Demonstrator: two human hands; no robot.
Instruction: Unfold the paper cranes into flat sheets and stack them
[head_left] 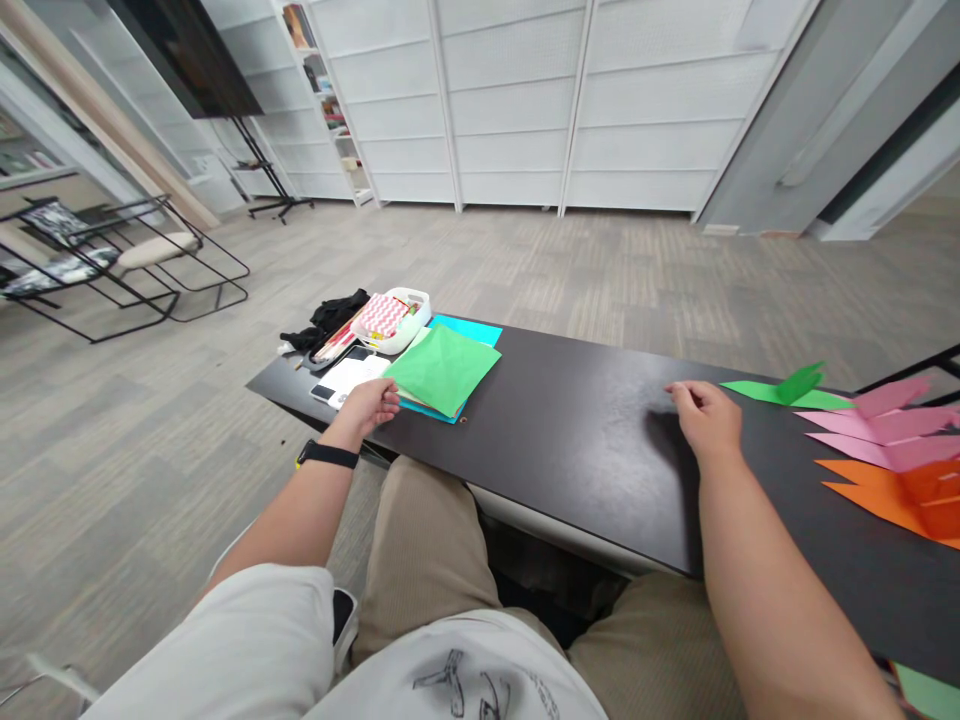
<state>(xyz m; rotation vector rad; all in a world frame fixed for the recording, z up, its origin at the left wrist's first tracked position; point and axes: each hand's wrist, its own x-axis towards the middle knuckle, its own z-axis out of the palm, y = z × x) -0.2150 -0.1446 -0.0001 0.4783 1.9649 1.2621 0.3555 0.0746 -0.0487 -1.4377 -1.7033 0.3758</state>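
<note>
My left hand is at the near left corner of a stack of coloured paper, its fingers curled in. Whether they pinch a sheet edge cannot be made out. A green sheet of paper tops the stack, with blue paper sticking out beneath. Over the right part of the dark table, my right hand hovers above its shadow, fingers closed and nothing visible in them. Just right of it lies a folded green paper piece, with pink folded papers and orange folded papers nearer me.
Left of the stack are a white device, a white basket holding a pink zigzag-patterned item, and a black cloth. Light green paper shows at lower right. Metal-framed chairs and a screen on a stand stand beyond.
</note>
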